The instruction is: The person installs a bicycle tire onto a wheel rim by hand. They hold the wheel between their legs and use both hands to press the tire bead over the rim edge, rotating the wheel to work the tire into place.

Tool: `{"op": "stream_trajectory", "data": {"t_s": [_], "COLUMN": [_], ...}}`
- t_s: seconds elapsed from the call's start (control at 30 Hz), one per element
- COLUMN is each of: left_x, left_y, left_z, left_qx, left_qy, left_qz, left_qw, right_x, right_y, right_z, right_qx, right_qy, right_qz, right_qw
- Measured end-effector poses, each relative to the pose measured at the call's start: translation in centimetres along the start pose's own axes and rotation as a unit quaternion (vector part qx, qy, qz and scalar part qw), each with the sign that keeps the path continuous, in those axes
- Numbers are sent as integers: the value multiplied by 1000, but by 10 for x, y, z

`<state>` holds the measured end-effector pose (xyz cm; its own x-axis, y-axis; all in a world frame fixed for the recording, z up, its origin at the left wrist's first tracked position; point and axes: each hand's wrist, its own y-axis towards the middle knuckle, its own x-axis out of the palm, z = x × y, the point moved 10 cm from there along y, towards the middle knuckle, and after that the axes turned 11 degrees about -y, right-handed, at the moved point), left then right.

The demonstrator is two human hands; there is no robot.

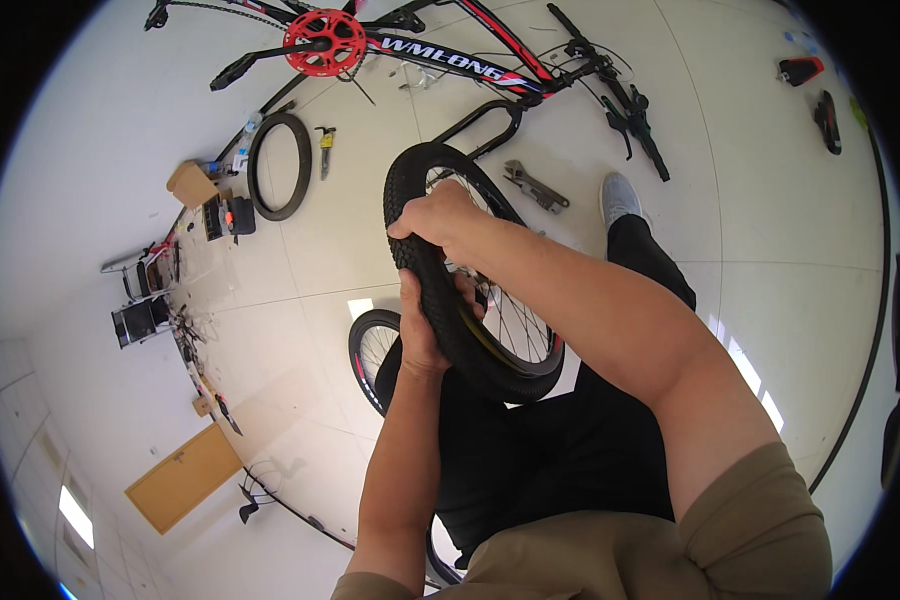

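A bicycle wheel [485,372] with a black knobbly tyre leans upright over my lap, its thin spokes facing right. My right hand [440,217] is closed over the upper left part of the tyre, its thumb pressed on the tread. Lower on the same side, my left hand [425,320] wraps round the tyre, thumb outside and fingertips on the inner side by the spokes. A yellowish strip shows between tyre and rim along the lower inner edge. At the bottom right the tyre appears to stand apart from the rim; the far side of the tyre is hidden.
A black and red bicycle frame [460,68] lies ahead. An adjustable wrench [537,187] rests right of the wheel. Farther left are a loose tyre [255,165] and a yellow-handled tool [326,150]. Another wheel [358,350] lies beside my left arm; a saddle [827,122] is far right.
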<state>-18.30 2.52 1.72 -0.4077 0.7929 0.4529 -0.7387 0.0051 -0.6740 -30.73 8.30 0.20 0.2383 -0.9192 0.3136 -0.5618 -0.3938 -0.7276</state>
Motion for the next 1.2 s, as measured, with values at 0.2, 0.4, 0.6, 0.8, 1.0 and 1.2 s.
{"op": "stream_trajectory", "data": {"t_s": [0.2, 0.4, 0.6, 0.8, 1.0, 1.2], "left_x": [4, 0, 2, -2, -6, -12], "left_y": [-1, -2, 1, 1, 2, 2], "left_z": [0, 1, 0, 1, 3, 1], "left_qx": [-1, 3, 1, 7, 22, 22], "left_qy": [-20, -32, -67, -65, -69, -89], "left_qz": [-2, -10, -32, -29, -40, -12], "left_qw": [1000, 999, 997, 997, 997, 996], "right_x": [4, 3, -1, 4, 11, 16], "right_y": [0, -10, -15, -8, 3, 2], "right_z": [7, 2, 0, 3, 14, 17], "right_qx": [43, 41, 29, 17, 26, 33], "right_qy": [102, 96, 62, 34, 36, 23], "right_qz": [-19, -20, 18, 19, 13, -51], "right_qw": [994, 994, 997, 999, 999, 998]}}
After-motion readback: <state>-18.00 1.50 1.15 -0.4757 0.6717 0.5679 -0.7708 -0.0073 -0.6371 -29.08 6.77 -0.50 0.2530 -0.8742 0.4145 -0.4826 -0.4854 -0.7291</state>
